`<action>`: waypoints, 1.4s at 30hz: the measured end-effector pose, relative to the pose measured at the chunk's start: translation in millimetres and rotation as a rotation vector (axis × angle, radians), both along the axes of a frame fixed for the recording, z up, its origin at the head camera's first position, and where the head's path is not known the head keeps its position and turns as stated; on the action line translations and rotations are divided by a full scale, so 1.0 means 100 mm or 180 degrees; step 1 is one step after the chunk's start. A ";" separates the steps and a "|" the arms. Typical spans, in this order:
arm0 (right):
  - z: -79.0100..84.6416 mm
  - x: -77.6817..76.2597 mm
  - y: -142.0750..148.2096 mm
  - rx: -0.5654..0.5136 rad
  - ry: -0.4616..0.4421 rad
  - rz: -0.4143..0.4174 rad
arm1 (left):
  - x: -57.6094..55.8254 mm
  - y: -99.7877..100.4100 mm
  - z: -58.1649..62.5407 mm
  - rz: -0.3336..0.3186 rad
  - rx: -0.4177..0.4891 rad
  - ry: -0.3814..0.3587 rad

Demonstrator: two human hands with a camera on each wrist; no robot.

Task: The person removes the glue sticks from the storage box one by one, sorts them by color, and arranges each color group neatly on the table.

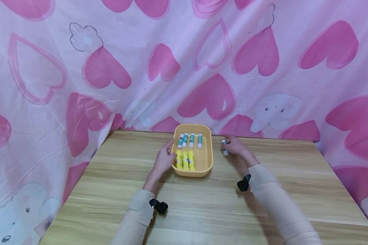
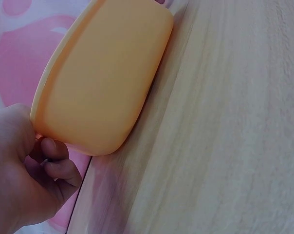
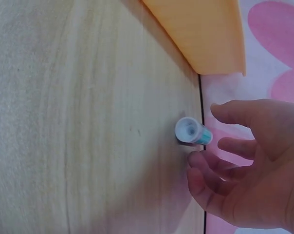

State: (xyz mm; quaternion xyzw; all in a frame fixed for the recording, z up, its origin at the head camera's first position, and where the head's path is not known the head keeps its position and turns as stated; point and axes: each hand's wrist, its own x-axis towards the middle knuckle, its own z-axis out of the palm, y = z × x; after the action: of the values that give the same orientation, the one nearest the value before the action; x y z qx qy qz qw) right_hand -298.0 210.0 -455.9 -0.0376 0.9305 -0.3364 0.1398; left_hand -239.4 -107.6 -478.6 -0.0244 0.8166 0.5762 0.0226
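A yellow-orange plastic tray [image 1: 206, 160] stands on the table, near its back edge. My left hand [image 1: 164, 159] grips the tray's left rim; in the left wrist view its fingers curl under the rim at one end. Several white glue sticks with teal labels [image 1: 191, 140] lie in the tray's far half, and three yellow cylinders [image 1: 185, 160] lie side by side in the near left part. To the tray's right, another teal-labelled glue stick [image 3: 189, 130] lies on the table. My right hand [image 3: 264, 165] is beside it, fingers loosely bent and thumb apart from it.
The wooden table [image 1: 196, 211] ends just behind the tray. A pink curtain with hearts [image 1: 205, 95] hangs along the back and both sides. Each wrist carries a small black camera [image 1: 244, 183] on its sleeve.
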 end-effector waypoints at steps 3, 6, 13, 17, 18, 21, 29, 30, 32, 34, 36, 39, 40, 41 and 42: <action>0.05 0.02 0.00 -0.0036 0.0084 -0.0008 | 0.00 0.00 0.00 0.0023 -0.0020 -0.0019; 0.11 0.04 0.01 -0.0109 0.0134 -0.0016 | 0.00 0.00 0.01 0.0042 -0.0027 -0.0023; 0.23 0.04 -0.02 -0.0189 0.0443 0.0051 | 0.01 0.01 0.01 0.0042 -0.0024 -0.0051; 0.29 0.02 -0.06 -0.0269 0.0651 0.0096 | 0.01 0.01 0.00 0.0031 -0.0014 -0.0042; 0.31 0.02 -0.06 -0.0274 0.0683 0.0095 | 0.01 0.01 0.00 0.0024 -0.0003 -0.0040; 0.38 0.01 -0.10 -0.0254 0.0732 0.0097 | 0.01 0.02 0.00 0.0010 0.0046 -0.0035; 0.60 0.01 -0.24 -0.0138 0.0746 0.0116 | 0.00 0.01 0.00 0.0017 0.0013 0.0026; 0.63 0.01 -0.26 -0.0123 0.0752 0.0127 | 0.00 0.00 0.00 0.0009 0.0002 0.0036; 0.67 0.01 -0.29 -0.0091 0.0762 0.0135 | -0.01 0.00 -0.01 0.0006 -0.0014 0.0062; 0.71 0.01 -0.33 -0.0081 0.0745 0.0131 | -0.01 0.00 -0.01 0.0003 -0.0031 0.0075; 0.75 0.02 -0.37 -0.0086 0.0702 0.0119 | -0.01 0.00 -0.01 -0.0001 -0.0037 0.0071; 0.78 0.02 -0.44 -0.0115 0.0646 0.0100 | 0.00 0.00 -0.01 0.0000 -0.0044 0.0057; 0.78 0.02 -0.46 -0.0117 0.0639 0.0093 | 0.00 0.00 -0.01 0.0004 -0.0048 0.0053; 0.78 0.01 -0.48 -0.0125 0.0644 0.0097 | 0.00 0.00 -0.01 0.0005 -0.0047 0.0044; 0.78 0.01 -0.51 -0.0126 0.0656 0.0097 | 0.00 0.00 0.00 0.0011 -0.0044 0.0038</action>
State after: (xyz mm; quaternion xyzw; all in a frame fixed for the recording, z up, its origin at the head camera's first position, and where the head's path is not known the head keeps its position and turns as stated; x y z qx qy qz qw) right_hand -297.3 159.4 -377.9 -0.0889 0.9324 -0.3469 0.0478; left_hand -239.2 -107.7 -478.9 -0.0226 0.8207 0.5707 0.0166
